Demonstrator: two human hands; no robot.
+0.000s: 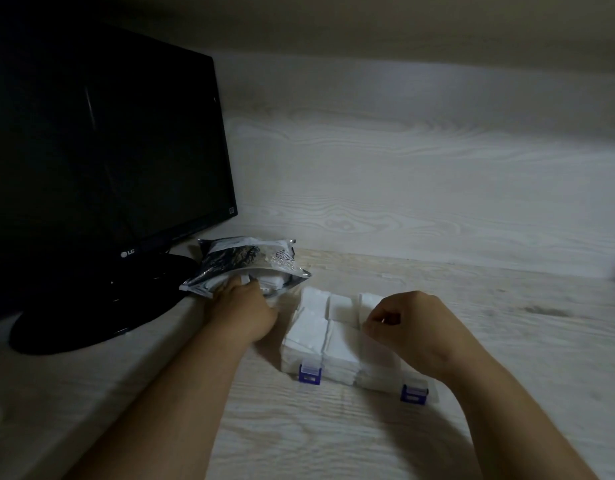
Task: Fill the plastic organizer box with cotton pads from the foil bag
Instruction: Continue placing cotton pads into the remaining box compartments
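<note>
Pale wood-grain runs across both the table [333, 431] and the wall [420, 161] behind it. To the right of our hands and toward the near edge, the surface lies wide and bare. On the left the room is tight: a dark monitor [102, 140] stands there, and its round black base [88, 313] spreads across the table's left part.

The foil bag [240, 254] lies on its side just beside that base, mouth turned toward us, with white pads showing inside. Our left hand [242, 311] reaches to that mouth. Its fingers [230, 287] sit at the opening among the pads, and their tips are hidden, so we cannot tell whether they hold one.

The plastic organizer box [375, 375] sits just right of the left hand, near the middle of the table and a little nearer than the bag. It is clear-walled, with two blue latches [309, 374] on its near edge. Cotton pads [309, 332] fill its left and middle compartments in white stacks, the far-left stack tilted and rising above the rim.

Our right hand [411, 327] hovers over the box's right side. Its fingers [377, 318] are curled in, with the thumb meeting the forefinger close above the pads there. We cannot tell whether anything is pinched between them. Bag and box lie near each other but apart, with the left hand between them.
</note>
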